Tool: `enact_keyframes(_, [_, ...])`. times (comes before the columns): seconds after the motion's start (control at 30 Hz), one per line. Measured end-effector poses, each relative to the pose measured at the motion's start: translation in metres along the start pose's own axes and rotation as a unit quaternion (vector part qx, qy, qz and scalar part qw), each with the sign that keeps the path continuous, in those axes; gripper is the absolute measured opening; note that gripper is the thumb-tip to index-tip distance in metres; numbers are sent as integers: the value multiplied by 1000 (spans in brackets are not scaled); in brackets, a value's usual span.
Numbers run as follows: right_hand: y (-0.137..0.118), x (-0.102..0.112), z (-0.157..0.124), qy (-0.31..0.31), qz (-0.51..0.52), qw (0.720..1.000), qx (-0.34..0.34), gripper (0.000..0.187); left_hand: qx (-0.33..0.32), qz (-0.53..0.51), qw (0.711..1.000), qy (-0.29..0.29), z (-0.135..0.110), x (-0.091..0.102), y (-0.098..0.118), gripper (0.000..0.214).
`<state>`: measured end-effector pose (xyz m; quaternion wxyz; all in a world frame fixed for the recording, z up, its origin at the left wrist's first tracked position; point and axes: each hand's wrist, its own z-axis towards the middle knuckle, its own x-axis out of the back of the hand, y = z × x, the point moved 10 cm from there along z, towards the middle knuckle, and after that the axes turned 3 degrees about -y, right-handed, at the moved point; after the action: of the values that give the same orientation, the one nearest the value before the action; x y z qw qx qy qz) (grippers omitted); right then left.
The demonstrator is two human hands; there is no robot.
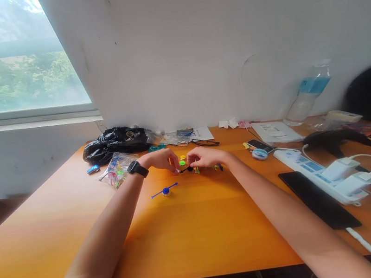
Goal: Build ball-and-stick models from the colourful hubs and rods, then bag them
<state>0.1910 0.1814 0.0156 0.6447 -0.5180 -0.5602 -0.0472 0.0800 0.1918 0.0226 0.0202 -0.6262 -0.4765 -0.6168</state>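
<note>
My left hand (163, 160), with a black watch (137, 169) on its wrist, is closed in a pinch low over the table. A tiny pale thing shows at its fingertips, too small to name. Facing it, my right hand (205, 156) has its fingers pinched at a black arrow spinner (189, 169), whose pointer reaches toward the left hand. Between and just behind the hands lie a green disc (182, 163) and a yellow disc (183, 157). Small coloured plastic pieces (217, 167) lie partly hidden under my right hand. Nearer me rests a blue arrow spinner (166, 191).
A clear bag of coloured pieces (116, 171) and a black plastic bag (115, 143) lie left. To the right are a power strip (318, 174) with white chargers and cables, a dark phone (316, 198), a round tin (259, 154) and a tilted bottle (308, 93).
</note>
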Motion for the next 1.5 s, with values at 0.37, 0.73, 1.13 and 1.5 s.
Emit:
enact_keyframes(0.37, [24,-2,12,67,22,994,-79,15,-11,-17,1000,-13,-1,1,-3,17])
enact_keyframes(0.73, [32,-6,17,91,63,985,-134,4,-6,-51,999,-13,0,-1,-21,19])
enact_keyframes(1.13, [23,-9,18,54,39,987,-145,5,-11,-54,998,-34,0,-2,-22,19])
enact_keyframes(1.5, [14,-10,14,-3,-7,997,-82,10,13,-43,999,-23,-4,1,-21,19])
